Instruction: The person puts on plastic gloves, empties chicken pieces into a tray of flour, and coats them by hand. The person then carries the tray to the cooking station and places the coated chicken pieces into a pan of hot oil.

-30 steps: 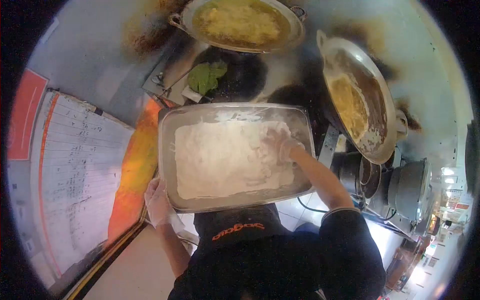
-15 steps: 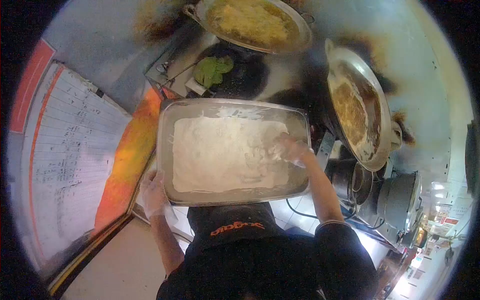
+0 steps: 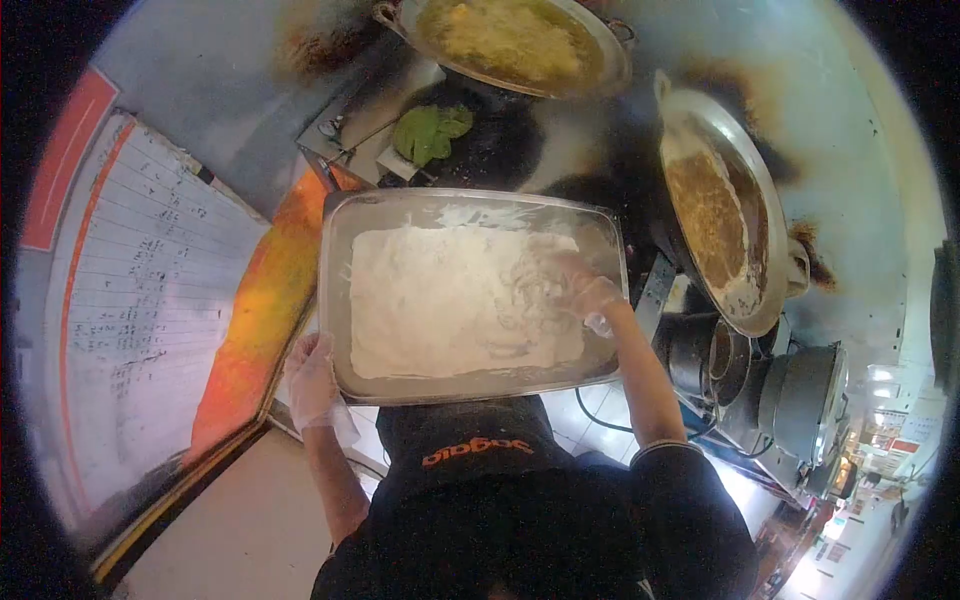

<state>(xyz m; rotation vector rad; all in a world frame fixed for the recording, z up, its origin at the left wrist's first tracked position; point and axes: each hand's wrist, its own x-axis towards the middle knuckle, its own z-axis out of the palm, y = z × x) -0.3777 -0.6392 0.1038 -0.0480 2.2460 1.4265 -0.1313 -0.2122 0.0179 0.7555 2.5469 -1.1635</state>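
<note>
A deep rectangular metal tray (image 3: pixel 473 394) holds a wide layer of pale, flour-like powder (image 3: pixel 430 305). My left hand (image 3: pixel 311 378), in a clear plastic glove, is at the tray's left rim with its fingers curled closed against the edge. My right hand (image 3: pixel 588 288), also gloved, reaches into the right part of the tray. Its fingers are in the powder, blurred and partly covered, so their closing does not show. Around them the powder is ridged and uneven; on the left it lies smoother.
Beyond the tray stands a large pan of bubbling oil (image 3: pixel 510 45); a second oil pan (image 3: pixel 715 210) is at right. A green cloth-like thing (image 3: pixel 430 135) lies on the stove. Dark pots (image 3: pixel 800 395) stand at lower right. A handwritten sheet (image 3: pixel 150 270) is at left.
My right hand has moved slightly within the powder, leaving more ridges there. My left hand stays at the left rim. The whole view has shifted a little.
</note>
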